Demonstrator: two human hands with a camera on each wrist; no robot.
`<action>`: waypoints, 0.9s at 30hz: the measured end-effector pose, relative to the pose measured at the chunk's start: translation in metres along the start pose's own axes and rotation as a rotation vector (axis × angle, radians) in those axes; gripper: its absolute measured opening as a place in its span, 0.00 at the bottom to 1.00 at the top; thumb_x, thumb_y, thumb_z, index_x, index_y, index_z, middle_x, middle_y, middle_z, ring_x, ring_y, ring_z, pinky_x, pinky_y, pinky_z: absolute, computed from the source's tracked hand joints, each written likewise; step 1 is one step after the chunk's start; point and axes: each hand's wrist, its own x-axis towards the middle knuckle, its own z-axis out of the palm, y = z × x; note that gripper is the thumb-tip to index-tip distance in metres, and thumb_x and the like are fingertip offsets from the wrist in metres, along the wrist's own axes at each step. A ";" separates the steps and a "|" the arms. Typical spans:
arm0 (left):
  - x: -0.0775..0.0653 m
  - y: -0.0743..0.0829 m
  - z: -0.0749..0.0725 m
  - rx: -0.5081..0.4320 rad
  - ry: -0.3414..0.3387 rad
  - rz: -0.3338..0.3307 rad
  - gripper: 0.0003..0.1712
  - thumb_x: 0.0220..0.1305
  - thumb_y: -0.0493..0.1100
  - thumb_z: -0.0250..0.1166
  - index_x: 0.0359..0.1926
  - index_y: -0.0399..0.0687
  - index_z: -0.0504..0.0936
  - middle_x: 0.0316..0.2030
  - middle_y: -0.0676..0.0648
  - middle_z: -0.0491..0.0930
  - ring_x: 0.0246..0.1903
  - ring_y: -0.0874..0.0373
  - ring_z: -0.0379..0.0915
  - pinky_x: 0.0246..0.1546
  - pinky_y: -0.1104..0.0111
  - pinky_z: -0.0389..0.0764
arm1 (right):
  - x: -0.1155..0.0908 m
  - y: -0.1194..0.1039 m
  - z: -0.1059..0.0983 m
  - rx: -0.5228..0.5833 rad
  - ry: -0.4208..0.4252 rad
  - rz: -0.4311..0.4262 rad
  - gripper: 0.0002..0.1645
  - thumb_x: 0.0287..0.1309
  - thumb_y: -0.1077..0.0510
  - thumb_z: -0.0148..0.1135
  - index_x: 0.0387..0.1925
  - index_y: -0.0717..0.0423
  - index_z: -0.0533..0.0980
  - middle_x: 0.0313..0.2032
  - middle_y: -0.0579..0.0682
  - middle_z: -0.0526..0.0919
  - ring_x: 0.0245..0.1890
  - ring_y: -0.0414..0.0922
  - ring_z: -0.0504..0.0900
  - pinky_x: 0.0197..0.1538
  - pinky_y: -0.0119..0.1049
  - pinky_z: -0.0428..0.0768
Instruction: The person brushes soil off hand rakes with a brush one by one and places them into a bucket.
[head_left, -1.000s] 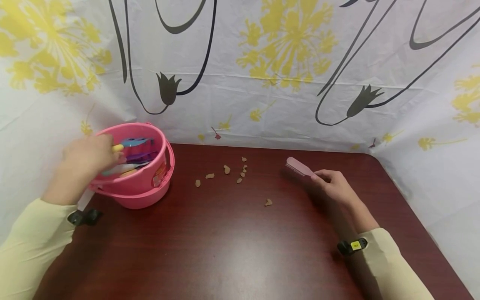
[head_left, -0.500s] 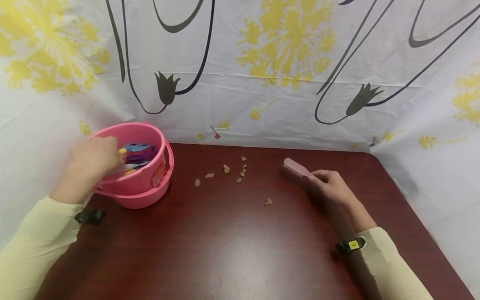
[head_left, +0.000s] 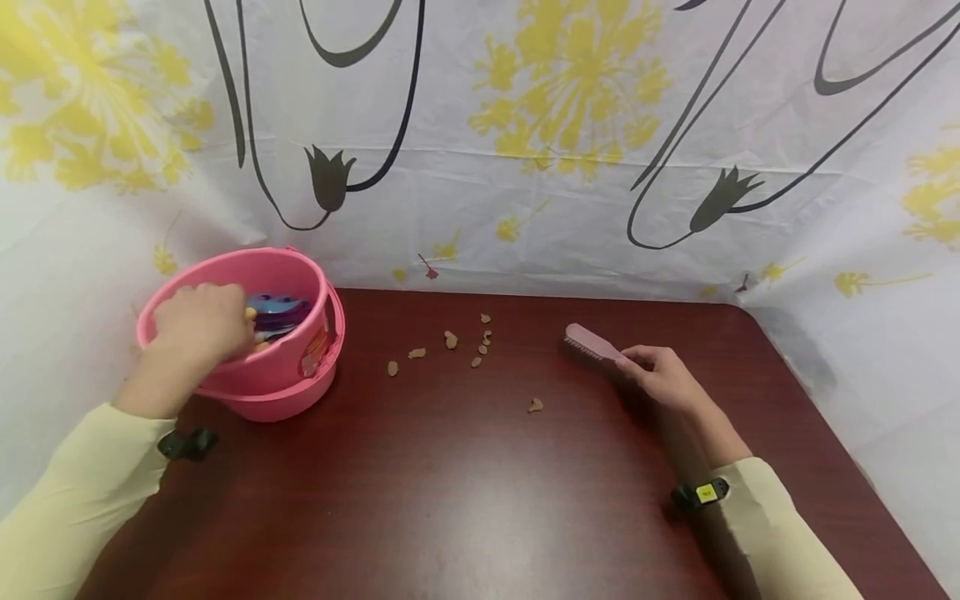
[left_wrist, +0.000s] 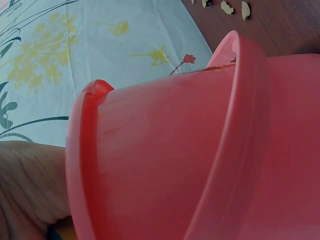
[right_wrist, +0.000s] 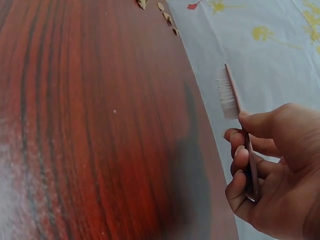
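Observation:
My left hand [head_left: 202, 321] reaches over the near rim into a pink bucket [head_left: 273, 371] at the left. Its fingertips are hidden in there, and I cannot tell what they grip. A small yellow piece [head_left: 251, 314] shows right beside the fingers, near blue and purple items [head_left: 277, 310]. In the left wrist view the bucket wall [left_wrist: 160, 145] hides most of the hand. My right hand [head_left: 660, 379] grips a small pink brush [head_left: 592, 342] by its handle at the right. In the right wrist view, its white bristles [right_wrist: 227, 97] face left, with fingers curled round the handle.
Several small brown scraps [head_left: 451, 340] lie scattered across the middle of the dark red wooden table [head_left: 450, 500]. One scrap [head_left: 536, 405] lies nearer to me than the others. A white sheet [head_left: 450, 200] with yellow and grey flowers hangs behind the table and at both sides.
My left hand has moved right and lower into the bucket, and the items inside have shifted downward. The yellow piece has moved along with the hand. The brush has drifted slightly down and left.

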 end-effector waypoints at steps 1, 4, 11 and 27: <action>0.000 0.000 0.000 -0.001 0.004 -0.002 0.16 0.53 0.43 0.71 0.30 0.37 0.75 0.27 0.36 0.74 0.32 0.34 0.70 0.22 0.50 0.74 | -0.001 0.000 0.000 0.002 -0.005 0.007 0.15 0.73 0.56 0.61 0.49 0.66 0.81 0.30 0.53 0.78 0.30 0.48 0.75 0.31 0.37 0.75; 0.001 0.001 0.002 0.002 0.033 0.002 0.17 0.57 0.44 0.69 0.35 0.33 0.74 0.30 0.33 0.75 0.35 0.31 0.70 0.25 0.45 0.75 | -0.002 0.001 0.000 -0.004 -0.008 0.019 0.16 0.73 0.56 0.60 0.50 0.67 0.80 0.31 0.53 0.79 0.31 0.49 0.76 0.32 0.37 0.76; -0.001 0.012 0.011 -0.014 0.148 0.048 0.28 0.61 0.46 0.69 0.52 0.28 0.71 0.44 0.25 0.73 0.45 0.25 0.67 0.37 0.33 0.73 | -0.007 0.006 -0.002 -0.050 -0.020 0.023 0.17 0.70 0.57 0.63 0.51 0.68 0.80 0.35 0.54 0.83 0.31 0.48 0.76 0.32 0.36 0.74; -0.006 0.063 0.044 -0.236 0.540 0.622 0.14 0.57 0.33 0.71 0.44 0.39 0.78 0.34 0.44 0.78 0.31 0.52 0.75 0.29 0.55 0.83 | -0.030 0.006 -0.004 -0.308 -0.016 0.069 0.12 0.68 0.60 0.63 0.45 0.68 0.79 0.35 0.58 0.84 0.34 0.56 0.81 0.39 0.57 0.77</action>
